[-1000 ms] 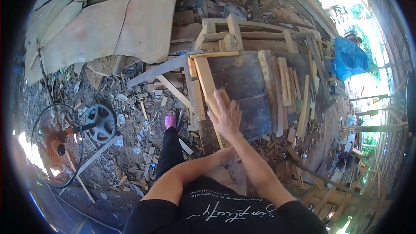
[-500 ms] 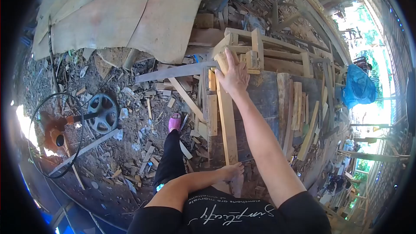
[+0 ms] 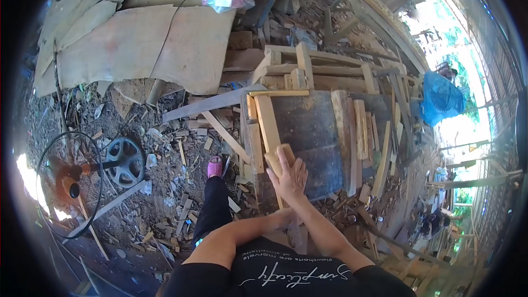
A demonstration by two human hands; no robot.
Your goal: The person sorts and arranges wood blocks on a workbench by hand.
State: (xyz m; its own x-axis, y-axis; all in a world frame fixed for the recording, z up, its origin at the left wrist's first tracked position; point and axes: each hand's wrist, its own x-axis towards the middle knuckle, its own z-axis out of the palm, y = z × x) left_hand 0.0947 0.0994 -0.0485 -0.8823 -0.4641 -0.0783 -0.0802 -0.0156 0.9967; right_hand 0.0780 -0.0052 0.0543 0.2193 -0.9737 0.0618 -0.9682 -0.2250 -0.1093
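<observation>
A long, narrow wooden board [image 3: 267, 124] lies lengthwise along the left side of a dark, worn bench top [image 3: 313, 126]. My right hand [image 3: 291, 180] is closed over a small wooden block [image 3: 279, 157], which sits on the board's near half; the block's underside is hidden. Close to my body, my left hand [image 3: 285, 218] is at the board's near end, gripping it, though my right forearm covers most of its fingers. At the far end, a thin wooden strip [image 3: 279, 93] lies crosswise by the board.
Wooden frames [image 3: 308, 69] stand beyond the bench, and loose sticks [image 3: 360, 129] lie at its right. An orange fan [image 3: 69, 179] stands at left. Scraps litter the ground around my pink shoe [image 3: 215, 167]. A blue bag [image 3: 441, 98] hangs at right.
My right hand has drawn the wooden block along the board from its far end toward my body. My left hand stays at the near end. The camera view has shifted slightly.
</observation>
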